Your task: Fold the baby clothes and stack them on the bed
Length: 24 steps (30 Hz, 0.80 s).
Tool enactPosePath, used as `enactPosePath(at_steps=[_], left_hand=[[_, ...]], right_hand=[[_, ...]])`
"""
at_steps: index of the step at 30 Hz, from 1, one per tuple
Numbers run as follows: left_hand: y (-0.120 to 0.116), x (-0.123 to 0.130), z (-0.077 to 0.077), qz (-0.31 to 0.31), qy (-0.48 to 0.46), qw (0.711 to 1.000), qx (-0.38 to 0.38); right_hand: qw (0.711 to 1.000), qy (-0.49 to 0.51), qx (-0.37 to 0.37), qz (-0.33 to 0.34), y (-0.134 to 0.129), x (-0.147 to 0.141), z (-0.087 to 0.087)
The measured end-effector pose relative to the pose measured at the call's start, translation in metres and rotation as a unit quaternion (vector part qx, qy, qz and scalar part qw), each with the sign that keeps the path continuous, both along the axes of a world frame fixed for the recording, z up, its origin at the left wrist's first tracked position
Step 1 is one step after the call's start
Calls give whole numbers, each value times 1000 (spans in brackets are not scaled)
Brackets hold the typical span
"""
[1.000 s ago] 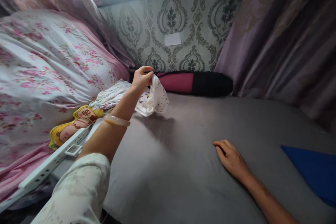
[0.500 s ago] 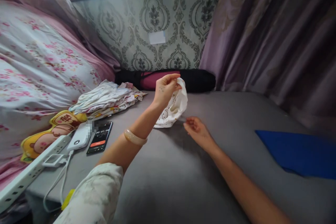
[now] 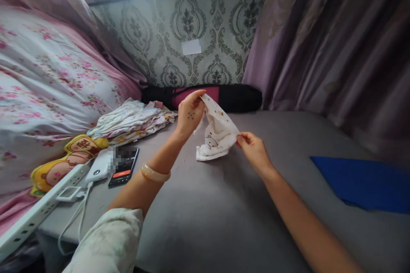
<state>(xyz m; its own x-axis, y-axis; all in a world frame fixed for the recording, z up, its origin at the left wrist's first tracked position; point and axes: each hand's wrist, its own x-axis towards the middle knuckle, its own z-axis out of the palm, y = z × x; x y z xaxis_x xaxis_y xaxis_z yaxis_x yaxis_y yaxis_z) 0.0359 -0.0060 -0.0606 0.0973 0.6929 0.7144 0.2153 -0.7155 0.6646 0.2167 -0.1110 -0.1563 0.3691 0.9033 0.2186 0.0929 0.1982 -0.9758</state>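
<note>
A small white cloth (image 3: 221,130) with a cartoon print and brown spots hangs between my hands over the grey surface (image 3: 198,204). My left hand (image 3: 192,113), with a bangle on its wrist, pinches the cloth's upper left corner. Lower and to the right, my right hand (image 3: 251,147) grips the right edge between thumb and fingers. The fabric is stretched between the two grips, and its folded lower part hangs near or on the surface; whether it touches is unclear.
Folded clothes (image 3: 131,119) lie at the back left, near a yellow plush (image 3: 54,172), a white power bank (image 3: 98,166), a phone (image 3: 123,170) and a power strip (image 3: 41,209). A black and maroon roll (image 3: 237,98) lies by the wall. Blue sheet (image 3: 361,183) at right.
My right hand has moved up and right and taken hold of the cloth's right edge. My left hand has shifted slightly left, and the cloth is now stretched out between them.
</note>
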Motion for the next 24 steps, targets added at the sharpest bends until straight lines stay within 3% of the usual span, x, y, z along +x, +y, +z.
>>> enactPosePath(at_steps=[3,6,9,11,13,16,21,24], left_hand=[[-5,-19,-3,80,80,993,39],[-16,-35,-1,100,141,984,33],[-28,-52,4,39,192,981,-17],[-35,-64,5,-34,209,975,-63],[-40,-73,-1,-121,211,961,-131],[-45,-78,-25,-217,190,921,-263],[-48,-72,-75,-217,132,888,-383],[-49,-71,-85,-204,119,885,-401]], right_hand=[[999,-5,-2,41,-13,18,27],[994,-65,-25,84,-32,29,60],[985,-105,-54,125,-50,36,87],[982,-91,-79,148,-58,39,95],[979,-74,-108,156,-60,40,90],[977,-49,-144,152,-55,39,67],[968,-14,-168,185,-45,42,26],[966,-54,-156,201,-43,47,16]])
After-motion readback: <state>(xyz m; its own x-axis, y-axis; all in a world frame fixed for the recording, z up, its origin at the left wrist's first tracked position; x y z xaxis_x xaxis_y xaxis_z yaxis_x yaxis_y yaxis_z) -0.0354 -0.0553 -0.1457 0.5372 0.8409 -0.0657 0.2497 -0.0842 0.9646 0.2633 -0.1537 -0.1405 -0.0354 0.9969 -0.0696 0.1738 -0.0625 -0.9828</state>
